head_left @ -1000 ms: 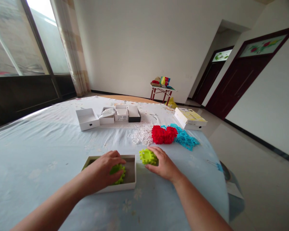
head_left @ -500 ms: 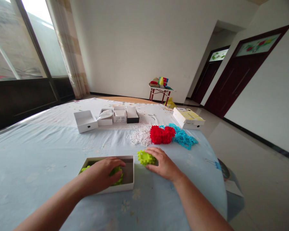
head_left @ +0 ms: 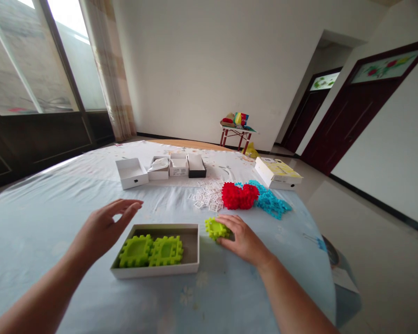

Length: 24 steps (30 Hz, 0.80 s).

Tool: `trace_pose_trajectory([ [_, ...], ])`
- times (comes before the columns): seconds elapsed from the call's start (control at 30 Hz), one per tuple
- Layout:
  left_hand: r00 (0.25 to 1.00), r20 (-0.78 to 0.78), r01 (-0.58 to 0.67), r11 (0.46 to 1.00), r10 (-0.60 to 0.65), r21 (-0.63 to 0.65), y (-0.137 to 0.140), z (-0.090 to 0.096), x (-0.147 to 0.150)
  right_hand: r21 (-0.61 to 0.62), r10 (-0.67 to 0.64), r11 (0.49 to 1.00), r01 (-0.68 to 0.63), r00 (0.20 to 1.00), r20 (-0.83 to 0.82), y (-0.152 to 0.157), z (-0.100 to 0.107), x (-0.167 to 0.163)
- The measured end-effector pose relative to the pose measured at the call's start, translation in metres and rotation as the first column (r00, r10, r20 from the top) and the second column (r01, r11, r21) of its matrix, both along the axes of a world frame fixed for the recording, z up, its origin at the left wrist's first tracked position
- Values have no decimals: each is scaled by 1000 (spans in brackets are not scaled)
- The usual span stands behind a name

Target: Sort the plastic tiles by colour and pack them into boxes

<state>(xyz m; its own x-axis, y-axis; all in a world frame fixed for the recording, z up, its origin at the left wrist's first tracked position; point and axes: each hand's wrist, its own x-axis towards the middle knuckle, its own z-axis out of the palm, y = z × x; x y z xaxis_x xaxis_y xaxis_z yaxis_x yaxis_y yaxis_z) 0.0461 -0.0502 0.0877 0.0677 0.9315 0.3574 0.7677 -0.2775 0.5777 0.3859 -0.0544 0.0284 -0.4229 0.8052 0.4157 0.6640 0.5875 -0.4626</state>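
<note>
Two stacks of lime-green interlocking toy blocks [head_left: 136, 251] lie side by side in the left and middle of a shallow white box [head_left: 156, 270]; bare grey bottom shows at the box's right end. My left hand [head_left: 106, 225] is in the air above the box's far left corner, holding nothing, thumb apart from the fingers. To the right of the box, my right hand [head_left: 238, 235] grips a lime-green block piece [head_left: 215, 228], its fingers over the far side and thumb on the near side. My hand covers the piece's right part.
Behind my right hand lie white grid pieces [head_left: 209, 195], a red block cluster [head_left: 239, 195] and a blue pile [head_left: 272, 202]. Several small boxes [head_left: 179, 165] and an open white box [head_left: 132, 174] stand farther back. A yellow-and-white box [head_left: 277, 172] sits near the table's right edge.
My left hand has let go of the green blocks in the box and moved up and left, out of it. My right hand keeps its grip; the whole view has shifted slightly.
</note>
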Motion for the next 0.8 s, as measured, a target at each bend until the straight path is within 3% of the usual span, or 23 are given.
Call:
trace_pose_trajectory([
  [0.13, 991, 86, -106, 994, 106, -3, 4, -24, -19, 19, 13, 1000, -12, 1000, -15, 0, 0, 2],
  [0.27, 983, 146, -108, 994, 111, -32, 4, -32, -24, 45, -24, 999, 24, 1000, -18, -2, 1, 3],
  [0.47, 998, 22, 62, 997, -62, -42, -6, -23, -9, 62, -111, 992, 114, 993, -49, -2, 2, 2],
  [0.63, 975, -42, 217, 975, -219, -55, -10, -18, 1, 0, -260, 965, 264, 950, -176, 6, -5, 10],
  [0.8, 976, -35, 210, 973, -214, -97, -8, -20, -1, -45, -362, 932, 360, 910, -204, 12, -9, 24],
])
